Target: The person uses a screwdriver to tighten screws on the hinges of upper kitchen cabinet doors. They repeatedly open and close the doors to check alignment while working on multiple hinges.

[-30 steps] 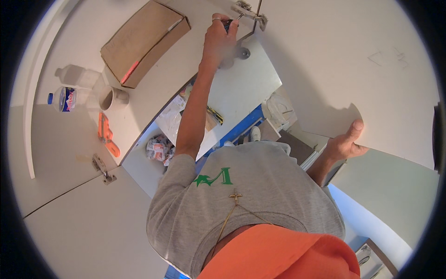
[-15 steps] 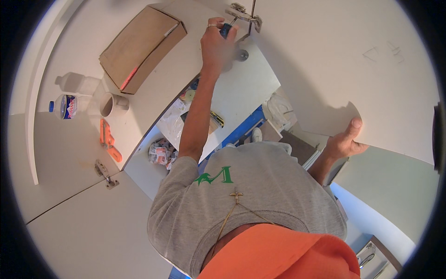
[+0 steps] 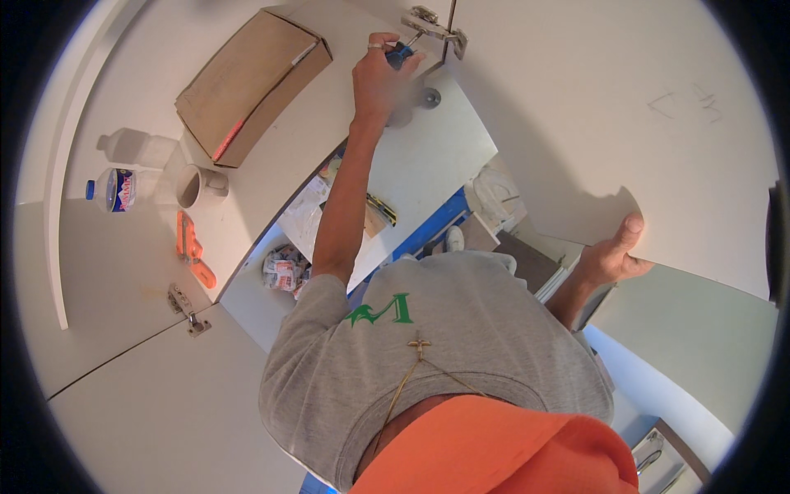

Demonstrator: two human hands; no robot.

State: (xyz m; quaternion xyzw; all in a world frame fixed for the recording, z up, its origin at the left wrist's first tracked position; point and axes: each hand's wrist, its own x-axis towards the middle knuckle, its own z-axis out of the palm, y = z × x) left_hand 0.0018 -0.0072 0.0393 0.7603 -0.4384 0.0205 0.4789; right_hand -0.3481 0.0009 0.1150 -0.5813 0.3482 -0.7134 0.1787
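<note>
My left hand (image 3: 378, 81) is raised at the far top, its fingers closed round the blue-and-black handle of a screwdriver (image 3: 399, 55). The screwdriver's shaft points up to a metal cabinet hinge (image 3: 432, 27) that joins the cabinet side to a large white door (image 3: 592, 123). The tip's exact seat on the hinge is too small to make out. On the right, my right hand (image 3: 613, 251) grips the door's lower edge, thumb on the near face and the other fingers mostly hidden behind it. Pencil marks show on the door.
Inside the cabinet at left are a cardboard box (image 3: 251, 82), a mug (image 3: 200, 186), a water bottle (image 3: 113, 190) and an orange tool (image 3: 194, 249). A second hinge (image 3: 189, 310) holds another door (image 3: 164, 403). Below lie a yellow-and-black cutter (image 3: 381, 209) and a plastic-wrapped bundle (image 3: 285, 267).
The fingers of my left hand have shifted round the screwdriver handle, and that forearm has moved slightly left. My right hand keeps its hold on the door, which has barely moved.
</note>
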